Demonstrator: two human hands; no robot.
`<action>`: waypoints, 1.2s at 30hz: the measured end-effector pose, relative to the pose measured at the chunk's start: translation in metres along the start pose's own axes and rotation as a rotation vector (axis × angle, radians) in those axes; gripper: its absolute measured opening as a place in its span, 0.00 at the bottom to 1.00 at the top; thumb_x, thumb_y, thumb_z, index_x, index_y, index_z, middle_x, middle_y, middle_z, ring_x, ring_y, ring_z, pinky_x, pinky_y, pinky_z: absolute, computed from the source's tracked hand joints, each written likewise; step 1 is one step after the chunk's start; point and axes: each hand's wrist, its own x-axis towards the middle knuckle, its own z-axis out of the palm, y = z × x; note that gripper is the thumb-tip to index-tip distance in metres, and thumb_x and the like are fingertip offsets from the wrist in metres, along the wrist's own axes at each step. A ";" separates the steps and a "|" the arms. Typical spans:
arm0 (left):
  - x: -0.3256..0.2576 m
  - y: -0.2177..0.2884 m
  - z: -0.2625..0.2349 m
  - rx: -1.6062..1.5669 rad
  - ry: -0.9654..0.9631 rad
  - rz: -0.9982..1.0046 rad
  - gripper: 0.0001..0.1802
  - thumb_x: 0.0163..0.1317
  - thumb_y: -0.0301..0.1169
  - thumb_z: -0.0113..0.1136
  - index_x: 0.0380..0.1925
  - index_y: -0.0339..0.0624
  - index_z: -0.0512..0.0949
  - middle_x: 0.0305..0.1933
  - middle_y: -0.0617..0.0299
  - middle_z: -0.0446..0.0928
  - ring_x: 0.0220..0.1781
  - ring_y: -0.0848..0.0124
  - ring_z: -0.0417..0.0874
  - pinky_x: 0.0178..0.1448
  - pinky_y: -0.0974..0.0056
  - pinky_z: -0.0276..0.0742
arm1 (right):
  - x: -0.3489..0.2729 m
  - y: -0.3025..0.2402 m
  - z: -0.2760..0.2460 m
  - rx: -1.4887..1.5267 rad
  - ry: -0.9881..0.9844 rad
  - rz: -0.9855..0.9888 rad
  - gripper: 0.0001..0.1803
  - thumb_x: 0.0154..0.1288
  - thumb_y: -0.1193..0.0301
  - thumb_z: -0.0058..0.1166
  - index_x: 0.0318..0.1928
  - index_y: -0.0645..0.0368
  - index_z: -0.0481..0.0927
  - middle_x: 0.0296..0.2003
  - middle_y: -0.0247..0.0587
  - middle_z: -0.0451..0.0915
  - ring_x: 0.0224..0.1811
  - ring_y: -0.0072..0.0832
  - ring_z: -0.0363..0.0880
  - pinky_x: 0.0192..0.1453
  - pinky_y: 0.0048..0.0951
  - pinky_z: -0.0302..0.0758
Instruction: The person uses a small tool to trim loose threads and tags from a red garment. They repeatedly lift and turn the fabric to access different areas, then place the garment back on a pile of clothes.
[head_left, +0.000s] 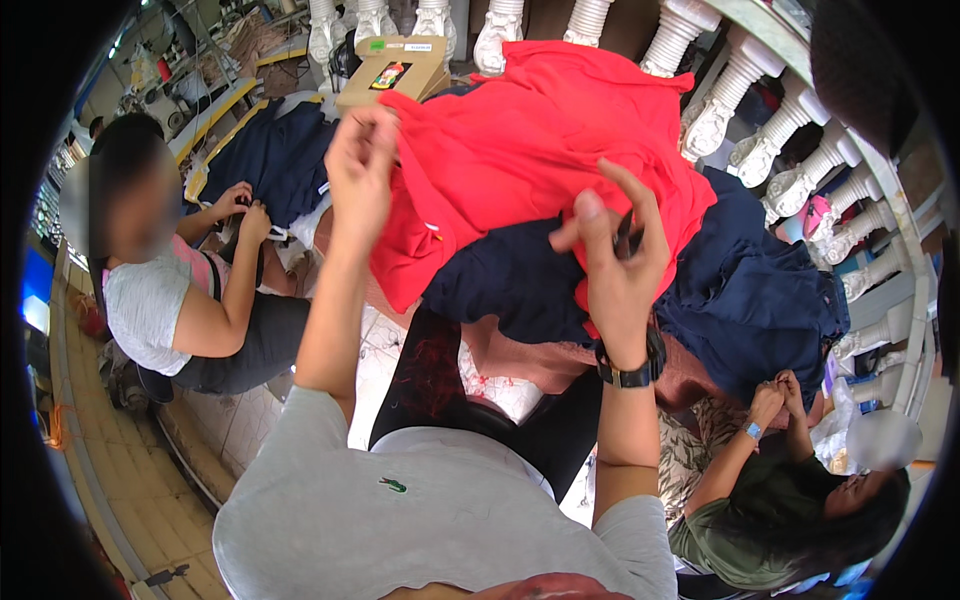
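Observation:
A bright red cloth garment (540, 130) lies spread over a pile of dark navy garments (515, 285) in front of me. My left hand (362, 175) is raised at the red garment's left corner, its fingers closed in a pinch on the fabric edge and slightly blurred. Over the right part of the red cloth is my right hand (625, 260), thumb and forefinger apart. A small dark tool (626, 236), partly hidden by the fingers, sits in its palm; its exact kind is unclear. A dark watch is on my right wrist.
A cardboard box (395, 70) stands behind the red garment. White balusters (730, 105) line the far and right sides. One person (170, 290) sits at left handling dark cloth (265, 160); another person (780, 500) sits at lower right, hands together near navy cloth (760, 290).

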 end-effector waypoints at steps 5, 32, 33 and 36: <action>-0.075 0.079 0.037 -0.253 -1.234 0.305 0.05 0.65 0.24 0.64 0.37 0.38 0.77 0.38 0.60 0.74 0.42 0.65 0.81 0.46 0.59 0.78 | 0.018 0.001 0.009 0.314 -0.298 0.431 0.25 0.67 0.72 0.63 0.62 0.62 0.71 0.32 0.39 0.87 0.18 0.07 0.64 0.20 0.16 0.53; -0.100 -0.093 -0.108 0.261 -0.384 -0.545 0.09 0.72 0.33 0.60 0.41 0.39 0.76 0.38 0.72 0.74 0.41 0.82 0.71 0.46 0.73 0.66 | -0.062 0.063 0.055 -0.387 -0.087 -0.039 0.12 0.63 0.77 0.63 0.46 0.68 0.79 0.19 0.36 0.72 0.18 0.16 0.59 0.22 0.24 0.59; -0.100 -0.091 -0.109 0.224 -0.366 -0.526 0.09 0.72 0.33 0.59 0.39 0.39 0.76 0.37 0.73 0.74 0.41 0.83 0.71 0.46 0.74 0.66 | -0.062 0.059 0.053 -0.388 -0.115 -0.027 0.12 0.62 0.78 0.63 0.46 0.68 0.79 0.19 0.36 0.72 0.19 0.15 0.59 0.22 0.24 0.59; -0.094 -0.073 -0.099 0.033 -0.317 -0.522 0.06 0.73 0.30 0.57 0.41 0.39 0.75 0.38 0.72 0.74 0.43 0.83 0.73 0.48 0.75 0.67 | -0.059 0.056 0.044 -0.326 -0.121 0.021 0.12 0.62 0.78 0.65 0.46 0.66 0.81 0.20 0.29 0.72 0.22 0.12 0.61 0.25 0.20 0.61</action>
